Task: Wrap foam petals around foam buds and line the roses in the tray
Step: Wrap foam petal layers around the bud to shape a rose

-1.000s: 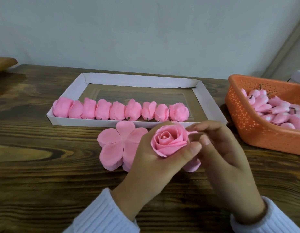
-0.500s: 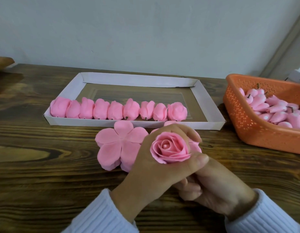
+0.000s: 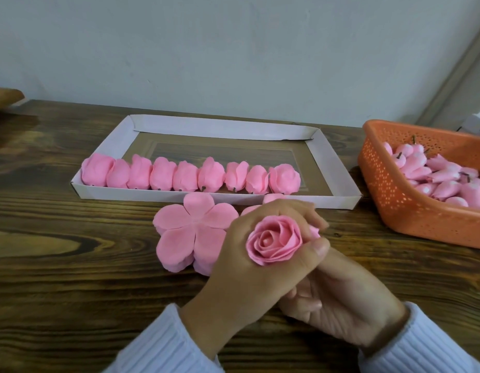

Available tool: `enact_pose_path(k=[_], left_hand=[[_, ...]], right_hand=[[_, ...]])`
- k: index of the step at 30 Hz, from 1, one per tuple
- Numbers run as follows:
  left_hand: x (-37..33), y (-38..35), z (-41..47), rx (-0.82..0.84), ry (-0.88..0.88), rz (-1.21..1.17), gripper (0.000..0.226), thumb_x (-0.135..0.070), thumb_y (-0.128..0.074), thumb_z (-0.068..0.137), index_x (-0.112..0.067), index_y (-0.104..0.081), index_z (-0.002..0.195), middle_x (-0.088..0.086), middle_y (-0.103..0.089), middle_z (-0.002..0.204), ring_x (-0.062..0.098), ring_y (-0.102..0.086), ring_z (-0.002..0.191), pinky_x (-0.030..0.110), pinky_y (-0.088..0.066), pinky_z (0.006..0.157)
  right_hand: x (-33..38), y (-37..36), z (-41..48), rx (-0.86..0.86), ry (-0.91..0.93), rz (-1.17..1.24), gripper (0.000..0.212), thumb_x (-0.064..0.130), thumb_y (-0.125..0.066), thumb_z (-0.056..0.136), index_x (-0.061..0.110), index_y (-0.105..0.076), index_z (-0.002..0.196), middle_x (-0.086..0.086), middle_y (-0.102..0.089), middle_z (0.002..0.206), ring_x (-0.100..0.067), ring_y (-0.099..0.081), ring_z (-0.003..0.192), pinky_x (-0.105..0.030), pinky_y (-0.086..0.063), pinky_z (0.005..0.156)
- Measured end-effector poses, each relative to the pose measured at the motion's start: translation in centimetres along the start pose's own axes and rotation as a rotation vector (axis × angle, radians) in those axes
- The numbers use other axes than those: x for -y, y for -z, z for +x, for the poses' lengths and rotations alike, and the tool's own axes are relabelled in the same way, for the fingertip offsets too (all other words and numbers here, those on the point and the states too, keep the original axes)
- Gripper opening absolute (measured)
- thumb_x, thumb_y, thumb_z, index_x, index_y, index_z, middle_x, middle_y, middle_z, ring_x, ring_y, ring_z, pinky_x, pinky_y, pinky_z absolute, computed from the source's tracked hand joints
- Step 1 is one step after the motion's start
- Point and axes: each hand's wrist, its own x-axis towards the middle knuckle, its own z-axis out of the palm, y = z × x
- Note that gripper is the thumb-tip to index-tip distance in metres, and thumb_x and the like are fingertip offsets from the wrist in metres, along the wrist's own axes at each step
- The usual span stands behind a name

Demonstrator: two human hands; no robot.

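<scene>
Nine roses (image 3: 190,175) in the tray (image 3: 330,162), one more in hand

The left hand (image 3: 241,265) grips a finished pink rose (image 3: 273,242), fingers and thumb curled round it, bloom facing up, just in front of the tray. The right hand (image 3: 346,300) lies under the left thumb with fingers curled; whether it holds anything cannot be told. Flat petals (image 3: 190,232) lie stacked on the table (image 3: 72,292) beside the left hand. The orange basket (image 3: 411,211) at the right holds buds (image 3: 443,179).

Pale wall (image 3: 233,49) behind wooden table (image 3: 58,265)
</scene>
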Motion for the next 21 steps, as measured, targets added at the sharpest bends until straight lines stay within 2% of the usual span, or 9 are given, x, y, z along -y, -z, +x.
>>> enact_pose_path(k=[1,3,5,6,9,12,16,19,21], left_hand=[[-0.03,-0.03,0.01,0.006,-0.003,0.015,0.007,-0.011,-0.068,0.074,-0.016,-0.065,0.078,0.004,-0.069,0.095,0.02,-0.064,0.104,0.027,-0.048,0.09],[-0.04,-0.04,0.09,0.004,-0.003,0.016,0.009,-0.01,-0.071,0.072,-0.014,-0.065,0.077,0.004,-0.068,0.099,0.019,-0.064,0.104,0.027,-0.049,0.089],[-0.03,-0.07,0.23,-0.01,0.013,0.007,0.009,-0.011,-0.072,0.07,-0.012,-0.065,0.075,0.005,-0.068,0.098,0.015,-0.064,0.102,0.024,-0.049,0.087],[-0.04,-0.09,0.29,-0.014,0.021,0.005,0.009,-0.012,-0.072,0.07,-0.014,-0.065,0.075,0.004,-0.068,0.097,0.014,-0.064,0.101,0.023,-0.049,0.086],[-0.09,-0.06,0.24,-0.023,0.034,0.01,0.009,-0.015,-0.07,0.073,-0.021,-0.063,0.071,0.002,-0.069,0.097,0.012,-0.064,0.103,0.022,-0.049,0.087],[-0.03,-0.06,0.16,-0.01,0.048,0.055,0.011,-0.018,-0.07,0.073,-0.017,-0.059,0.073,0.0,-0.067,0.1,0.014,-0.063,0.105,0.024,-0.048,0.088],[0.11,-0.17,0.13,-0.001,0.075,0.095,0.02,-0.017,-0.073,0.069,-0.012,-0.055,0.077,-0.002,-0.063,0.113,0.011,-0.059,0.111,0.022,-0.048,0.089],[0.19,-0.32,0.08,-0.038,0.105,0.078,0.024,-0.011,-0.078,0.068,-0.013,-0.056,0.075,-0.005,-0.063,0.11,0.011,-0.06,0.109,0.023,-0.049,0.088],[0.08,-0.4,0.06,-0.064,0.12,0.064,0.021,-0.017,-0.076,0.068,-0.014,-0.057,0.074,-0.003,-0.064,0.107,0.011,-0.062,0.105,0.022,-0.049,0.085]], right_hand=[[-0.15,0.09,-0.01,-0.003,0.024,-0.007,0.038,0.031,-0.087,0.068,0.012,-0.074,0.097,-0.01,-0.059,0.082,-0.01,-0.06,0.065,-0.016,-0.044,0.049],[-0.26,0.06,0.16,0.046,0.074,-0.013,0.039,0.026,-0.079,0.078,0.013,-0.07,0.114,-0.011,-0.063,0.104,-0.017,-0.057,0.091,-0.024,-0.047,0.072],[-0.31,-0.04,0.32,0.089,0.122,-0.016,0.046,0.019,-0.07,0.087,0.011,-0.057,0.131,-0.01,-0.059,0.126,-0.023,-0.052,0.116,-0.034,-0.044,0.095],[-0.33,-0.06,0.34,0.087,0.13,-0.027,0.051,0.019,-0.069,0.088,0.011,-0.052,0.136,-0.011,-0.055,0.131,-0.024,-0.049,0.122,-0.036,-0.041,0.102],[-0.24,-0.02,0.38,0.084,0.107,-0.05,0.054,0.03,-0.073,0.084,0.015,-0.055,0.133,-0.01,-0.055,0.131,-0.026,-0.047,0.12,-0.039,-0.036,0.1],[-0.2,-0.27,0.45,0.086,0.096,-0.053,0.046,0.041,-0.074,0.081,0.02,-0.065,0.121,-0.003,-0.063,0.121,-0.019,-0.055,0.112,-0.033,-0.045,0.093],[-0.28,-0.45,0.51,0.04,0.15,-0.068,0.041,0.027,-0.071,0.085,0.013,-0.065,0.122,-0.007,-0.064,0.123,-0.019,-0.06,0.116,-0.033,-0.05,0.097],[-0.18,-0.35,0.49,0.08,0.157,-0.022,0.043,0.014,-0.068,0.088,0.006,-0.058,0.129,-0.013,-0.061,0.126,-0.023,-0.058,0.119,-0.035,-0.046,0.102],[-0.14,-0.36,0.51,0.086,0.14,-0.017,0.044,0.013,-0.063,0.091,0.004,-0.054,0.133,-0.015,-0.058,0.131,-0.024,-0.055,0.123,-0.036,-0.044,0.105]])
